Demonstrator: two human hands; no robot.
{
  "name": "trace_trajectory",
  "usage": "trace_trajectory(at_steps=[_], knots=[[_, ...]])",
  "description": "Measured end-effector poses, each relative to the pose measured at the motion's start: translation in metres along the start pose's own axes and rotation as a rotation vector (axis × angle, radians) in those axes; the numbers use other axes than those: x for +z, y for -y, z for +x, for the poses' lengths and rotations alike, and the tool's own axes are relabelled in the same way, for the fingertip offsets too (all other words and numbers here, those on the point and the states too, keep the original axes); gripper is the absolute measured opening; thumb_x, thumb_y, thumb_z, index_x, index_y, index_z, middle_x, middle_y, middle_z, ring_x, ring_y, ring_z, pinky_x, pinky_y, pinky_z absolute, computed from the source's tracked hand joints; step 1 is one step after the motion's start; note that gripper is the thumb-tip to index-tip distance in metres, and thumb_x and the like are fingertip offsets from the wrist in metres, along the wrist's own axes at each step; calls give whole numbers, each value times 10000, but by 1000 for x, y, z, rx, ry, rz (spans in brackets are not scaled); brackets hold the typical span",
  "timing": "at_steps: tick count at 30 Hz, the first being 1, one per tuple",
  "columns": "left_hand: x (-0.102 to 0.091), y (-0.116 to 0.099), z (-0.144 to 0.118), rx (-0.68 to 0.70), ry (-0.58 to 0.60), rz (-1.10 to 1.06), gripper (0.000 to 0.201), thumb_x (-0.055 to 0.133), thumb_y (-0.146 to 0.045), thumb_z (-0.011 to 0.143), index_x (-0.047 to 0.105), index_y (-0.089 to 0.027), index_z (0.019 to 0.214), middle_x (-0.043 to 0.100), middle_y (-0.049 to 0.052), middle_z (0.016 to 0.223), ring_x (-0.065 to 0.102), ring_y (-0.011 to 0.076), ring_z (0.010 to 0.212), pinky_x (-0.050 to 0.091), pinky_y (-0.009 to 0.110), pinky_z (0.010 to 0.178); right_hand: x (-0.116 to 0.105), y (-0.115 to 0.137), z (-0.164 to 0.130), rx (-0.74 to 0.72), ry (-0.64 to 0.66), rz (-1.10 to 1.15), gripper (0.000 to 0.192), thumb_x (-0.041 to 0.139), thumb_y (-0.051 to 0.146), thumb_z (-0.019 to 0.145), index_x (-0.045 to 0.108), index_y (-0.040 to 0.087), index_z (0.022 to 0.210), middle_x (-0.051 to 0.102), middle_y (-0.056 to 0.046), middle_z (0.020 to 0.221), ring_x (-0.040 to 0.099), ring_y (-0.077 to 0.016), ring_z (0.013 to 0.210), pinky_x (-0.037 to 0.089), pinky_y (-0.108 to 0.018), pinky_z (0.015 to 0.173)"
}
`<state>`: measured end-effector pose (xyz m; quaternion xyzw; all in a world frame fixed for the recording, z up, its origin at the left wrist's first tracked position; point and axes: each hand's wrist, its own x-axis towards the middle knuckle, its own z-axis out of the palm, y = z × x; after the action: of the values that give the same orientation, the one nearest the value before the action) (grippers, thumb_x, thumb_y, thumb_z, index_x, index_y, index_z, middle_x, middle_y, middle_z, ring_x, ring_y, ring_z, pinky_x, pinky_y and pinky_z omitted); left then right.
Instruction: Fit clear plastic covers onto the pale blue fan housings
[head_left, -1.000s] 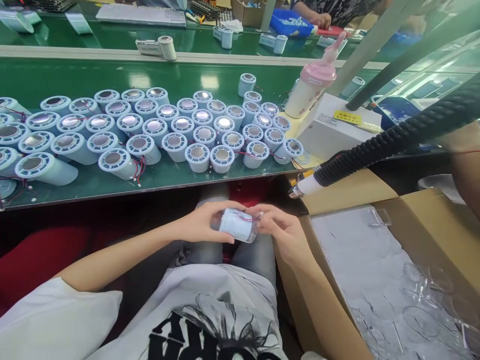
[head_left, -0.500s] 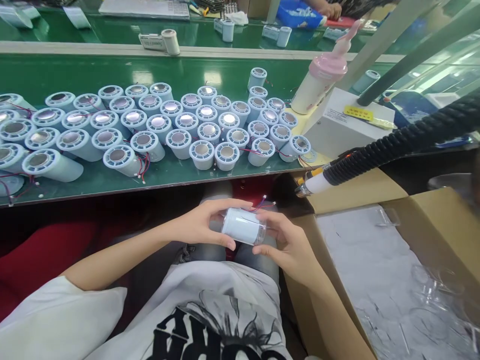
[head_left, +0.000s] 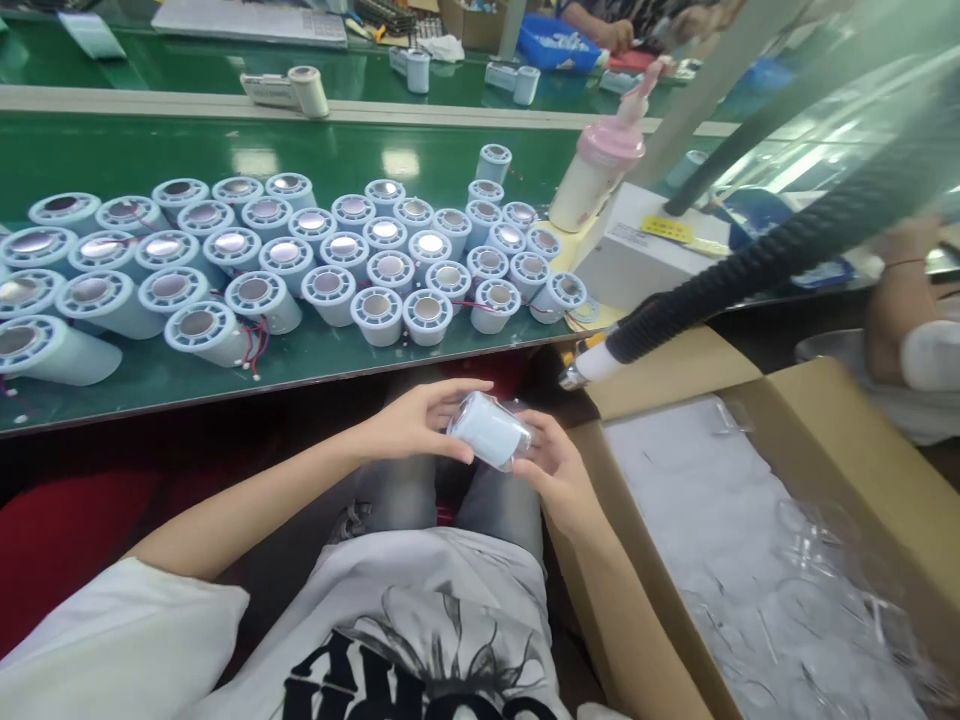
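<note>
Over my lap, a light-blue cylindrical housing (head_left: 489, 430) lies tilted between my two hands, with a clear plastic cover around its right end. My left hand (head_left: 420, 420) grips its left end, thumb below and fingers above. On the other end, my right hand (head_left: 553, 465) holds the clear cover between thumb and fingers. The wires of this piece are hidden from view. Many similar blue housings (head_left: 375, 315) with round metal discs on top stand in rows on the green bench (head_left: 150, 395), some with thin red wires.
At right, a cardboard box (head_left: 862, 430) holds several clear plastic covers (head_left: 814, 540). A black flexible hose (head_left: 697, 290) with a metal tip reaches over the box. A pink-topped bottle (head_left: 600, 170) stands by a grey box (head_left: 637, 240). Co-workers' arms (head_left: 904, 300) show at the far side and right.
The housing has turned so its right end dips lower, and its wires have gone out of sight. The camera view has shifted right, and a co-worker's arm now shows at right.
</note>
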<state>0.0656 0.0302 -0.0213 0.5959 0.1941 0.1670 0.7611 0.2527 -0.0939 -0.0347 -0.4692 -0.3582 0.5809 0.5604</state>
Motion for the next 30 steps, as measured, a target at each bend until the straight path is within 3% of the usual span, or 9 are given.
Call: trace_trajectory(at_steps=[5, 8, 11, 15, 20, 25, 30], knots=[[9, 13, 74, -137, -44, -69, 683, 858, -243, 561, 610, -131, 1188, 649, 143, 1202, 598, 270, 1142, 432, 413, 1015, -28, -30, 11, -59, -291, 192, 511, 794, 416, 667, 513, 252, 1062, 662, -19, 970, 663, -176, 818, 586, -341, 744], [18, 10, 102, -177, -36, -44, 644, 861, -306, 542, 637, -92, 1106, 698, 141, 1085, 637, 277, 1063, 437, 448, 1001, -42, -39, 19, -104, -353, 198, 538, 764, 502, 665, 493, 247, 1053, 645, -19, 938, 673, -181, 743, 593, -382, 735], [20, 4, 110, -180, -19, 1, 629, 861, -304, 543, 632, -94, 1090, 701, 131, 1073, 637, 277, 1060, 435, 453, 1006, -48, -42, 26, -130, -351, 190, 556, 749, 533, 665, 489, 244, 1062, 640, -27, 933, 678, -194, 733, 597, -406, 724], [9, 1, 97, -160, -5, 71, 653, 857, -240, 558, 588, -128, 1143, 643, 139, 1192, 603, 273, 1119, 441, 438, 1002, -45, -37, 27, -174, -280, 146, 496, 765, 458, 684, 518, 250, 1061, 647, -31, 970, 666, -197, 817, 593, -395, 752], [-2, -7, 52, -12, 162, 137, 745, 819, -157, 615, 499, -228, 1284, 492, 141, 1387, 538, 276, 1214, 483, 396, 961, -34, -19, 14, -245, -112, -23, 481, 839, 244, 631, 602, 250, 1049, 624, -46, 1130, 613, -217, 1031, 562, -371, 864], [9, -21, 9, 45, 180, 211, 735, 793, -159, 661, 495, -239, 1327, 503, 138, 1380, 518, 283, 1235, 456, 405, 1003, -21, 4, -6, -419, 64, -423, 466, 782, 223, 728, 576, 259, 1144, 598, -86, 1224, 541, -257, 1188, 551, -406, 924], [16, -29, -10, 78, 152, 292, 719, 788, -206, 676, 500, -230, 1334, 525, 134, 1353, 541, 278, 1203, 476, 381, 977, -9, 18, -17, -369, 111, -426, 481, 788, 212, 726, 559, 256, 1146, 597, -75, 1189, 571, -245, 1142, 570, -389, 904]])
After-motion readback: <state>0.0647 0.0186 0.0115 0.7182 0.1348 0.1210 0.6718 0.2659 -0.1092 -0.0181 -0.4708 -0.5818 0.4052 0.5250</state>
